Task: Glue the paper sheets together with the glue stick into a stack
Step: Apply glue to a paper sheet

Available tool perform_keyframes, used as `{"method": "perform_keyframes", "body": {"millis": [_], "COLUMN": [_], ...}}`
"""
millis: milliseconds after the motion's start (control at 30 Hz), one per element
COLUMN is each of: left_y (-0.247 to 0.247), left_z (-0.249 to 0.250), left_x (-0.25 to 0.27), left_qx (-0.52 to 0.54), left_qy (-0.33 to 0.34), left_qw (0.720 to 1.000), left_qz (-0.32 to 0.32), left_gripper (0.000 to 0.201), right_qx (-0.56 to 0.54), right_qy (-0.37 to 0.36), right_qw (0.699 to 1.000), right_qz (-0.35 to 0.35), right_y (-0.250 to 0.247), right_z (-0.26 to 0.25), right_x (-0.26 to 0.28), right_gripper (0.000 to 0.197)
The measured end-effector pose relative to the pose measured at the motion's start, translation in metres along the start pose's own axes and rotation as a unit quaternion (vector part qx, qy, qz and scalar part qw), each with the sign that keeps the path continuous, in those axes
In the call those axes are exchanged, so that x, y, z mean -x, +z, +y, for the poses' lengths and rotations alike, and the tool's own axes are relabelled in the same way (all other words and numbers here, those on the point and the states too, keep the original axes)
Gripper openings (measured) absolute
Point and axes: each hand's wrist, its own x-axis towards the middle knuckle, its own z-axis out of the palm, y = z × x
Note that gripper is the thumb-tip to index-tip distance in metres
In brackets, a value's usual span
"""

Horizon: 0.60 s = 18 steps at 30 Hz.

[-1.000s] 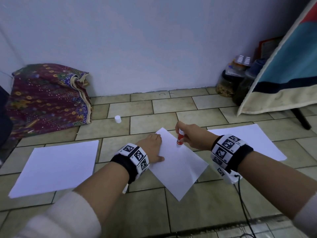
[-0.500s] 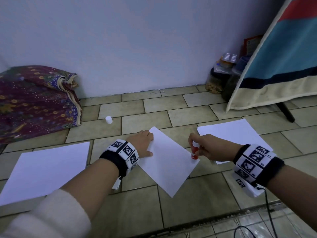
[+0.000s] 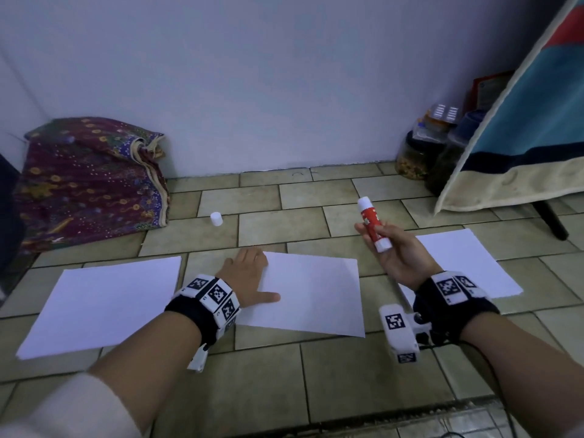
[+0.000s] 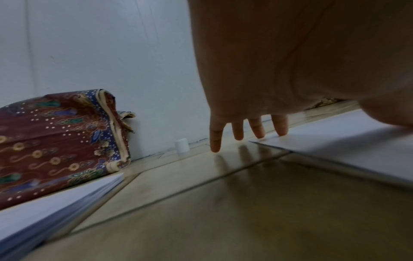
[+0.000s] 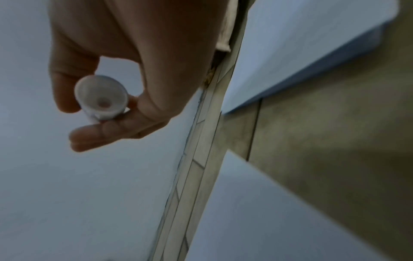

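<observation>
A glue stick (image 3: 374,224) is held aloft in the right hand (image 3: 398,256) at centre right of the head view, pinched between thumb and curled fingers, its long axis tilted and its uncapped white tip aimed at the upper left, away from the paper. The middle sheet (image 3: 313,297) lies on the tiled floor (image 3: 363,374) below and to the left of that hand, pinned at its left edge by the flat, straight-fingered left hand (image 3: 248,278). Two further sheets are seen, the left sheet (image 3: 101,303) at lower left and the right sheet (image 3: 467,263) partly hidden behind the right wrist. The white cap (image 3: 216,219) stands apart near the wall. The stick's tip would likely need turning downward before glue can be applied.
</observation>
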Motion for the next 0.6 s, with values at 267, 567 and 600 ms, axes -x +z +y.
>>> {"method": "perform_keyframes", "body": {"millis": [267,567,600], "left_y": [0.003,0.024,0.026], "left_z": [-0.018,-0.019,-0.019], "left_x": [0.008,0.004,0.003], "left_qx": [0.008,0.064,0.061], "left_qy": [0.004,-0.029,-0.028], "left_qw": [0.997,0.996,0.996], "left_qz": [-0.080,-0.058,-0.061], "left_gripper": [0.117,0.160,0.165], "right_qx": [0.282,0.659,0.671], "right_qy": [0.032,-0.077,-0.082], "right_qw": [0.959,0.748,0.736], "right_qz": [-0.002,-0.027,-0.037], "right_y": [0.058,0.130,0.136], "right_z": [0.048,0.095,0.098], "right_x": [-0.051,-0.111,-0.116], "right_gripper": [0.026,0.038,0.038]}}
